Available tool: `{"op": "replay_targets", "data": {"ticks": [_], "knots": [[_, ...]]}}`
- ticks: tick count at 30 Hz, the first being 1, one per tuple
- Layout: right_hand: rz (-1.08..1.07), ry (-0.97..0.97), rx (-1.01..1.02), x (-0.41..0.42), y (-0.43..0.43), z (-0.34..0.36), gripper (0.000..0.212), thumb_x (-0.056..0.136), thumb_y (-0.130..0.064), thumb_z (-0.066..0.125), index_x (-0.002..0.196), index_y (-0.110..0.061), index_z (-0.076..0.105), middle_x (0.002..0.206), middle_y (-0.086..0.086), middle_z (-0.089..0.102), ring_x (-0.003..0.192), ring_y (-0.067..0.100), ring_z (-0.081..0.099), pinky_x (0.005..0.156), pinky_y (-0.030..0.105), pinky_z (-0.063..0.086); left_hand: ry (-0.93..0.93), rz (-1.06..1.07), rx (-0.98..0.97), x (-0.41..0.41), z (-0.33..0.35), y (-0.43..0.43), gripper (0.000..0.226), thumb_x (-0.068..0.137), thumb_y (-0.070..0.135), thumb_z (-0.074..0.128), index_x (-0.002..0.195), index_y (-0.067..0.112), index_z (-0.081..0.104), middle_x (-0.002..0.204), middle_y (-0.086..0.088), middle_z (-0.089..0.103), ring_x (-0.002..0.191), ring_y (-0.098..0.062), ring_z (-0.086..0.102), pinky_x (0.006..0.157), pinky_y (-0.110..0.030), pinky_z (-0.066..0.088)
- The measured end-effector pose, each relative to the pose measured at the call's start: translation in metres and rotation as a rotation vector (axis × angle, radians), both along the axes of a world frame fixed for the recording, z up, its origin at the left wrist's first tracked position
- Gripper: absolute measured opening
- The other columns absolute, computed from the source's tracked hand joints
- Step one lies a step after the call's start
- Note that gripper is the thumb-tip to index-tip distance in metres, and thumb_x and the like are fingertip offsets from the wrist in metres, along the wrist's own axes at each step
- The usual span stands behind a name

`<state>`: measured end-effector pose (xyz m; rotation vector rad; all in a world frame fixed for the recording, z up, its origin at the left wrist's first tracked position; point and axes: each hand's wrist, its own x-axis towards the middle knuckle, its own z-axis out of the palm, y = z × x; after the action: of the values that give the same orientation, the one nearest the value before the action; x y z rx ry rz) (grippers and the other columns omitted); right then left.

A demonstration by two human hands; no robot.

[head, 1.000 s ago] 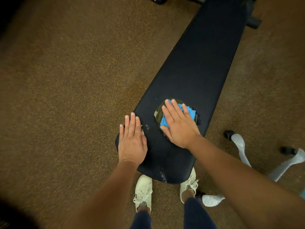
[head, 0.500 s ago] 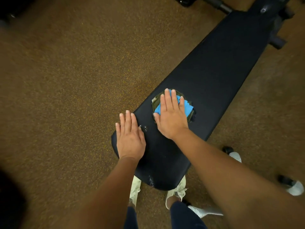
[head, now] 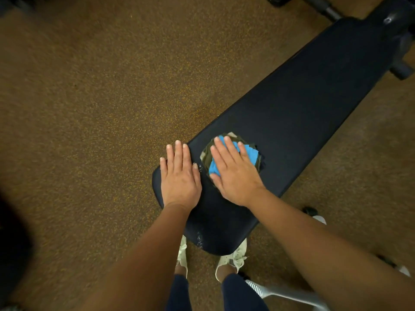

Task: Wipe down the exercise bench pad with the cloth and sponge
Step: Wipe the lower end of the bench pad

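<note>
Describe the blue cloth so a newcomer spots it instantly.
Find the long black bench pad running diagonally across the brown speckled floor. Near its close end, the right hand presses flat on a bundle; the blue cloth is the only bright colour there.

Legible text, labels, brands, numbers, signs: none showing. The bench pad (head: 292, 113), the cloth (head: 249, 153), the shoes (head: 233, 257) and the floor (head: 89, 108) are carrying no readable marking in this view.

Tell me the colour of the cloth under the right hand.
Bright blue cloth, lying on a dark olive sponge; the head view shows it under the right hand.
</note>
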<state>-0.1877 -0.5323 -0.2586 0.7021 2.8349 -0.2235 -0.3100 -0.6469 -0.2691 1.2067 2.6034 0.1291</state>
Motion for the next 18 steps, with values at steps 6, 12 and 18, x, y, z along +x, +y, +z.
{"op": "replay_targets", "data": {"ticks": [6,12,18], "knots": [[-0.202,-0.020,0.027,-0.019,0.046,-0.002,0.070,0.096,-0.049,0.025,0.151,-0.006,0.018,0.160,0.013,0.010,0.147,0.032,0.003,0.117,0.052,0.003,0.010,0.002,-0.030,0.001,0.002,0.000,0.059,0.100,0.038,0.009,0.153,0.012,0.006,0.161,-0.005,-0.002,0.147,-0.021,-0.011,0.118,-0.040,-0.005],[0.059,-0.015,0.006,-0.012,0.030,0.000,0.068,0.096,-0.048,0.022,0.150,-0.006,0.023,0.160,0.013,0.013,0.147,0.030,0.006,0.118,0.049,0.005,0.016,0.011,-0.019,0.002,0.000,0.000,0.060,0.099,0.038,0.010,0.152,0.011,0.008,0.161,-0.007,0.000,0.147,-0.023,-0.008,0.119,-0.042,-0.002],[-0.081,-0.037,0.008,-0.023,0.057,0.000,0.069,0.098,-0.049,0.021,0.152,-0.007,0.014,0.161,0.011,0.006,0.148,0.028,0.000,0.118,0.049,0.001,0.014,0.016,-0.020,0.003,0.002,0.001,0.060,0.099,0.038,0.009,0.152,0.011,0.008,0.161,-0.007,0.001,0.147,-0.023,-0.008,0.119,-0.041,-0.003]]}}
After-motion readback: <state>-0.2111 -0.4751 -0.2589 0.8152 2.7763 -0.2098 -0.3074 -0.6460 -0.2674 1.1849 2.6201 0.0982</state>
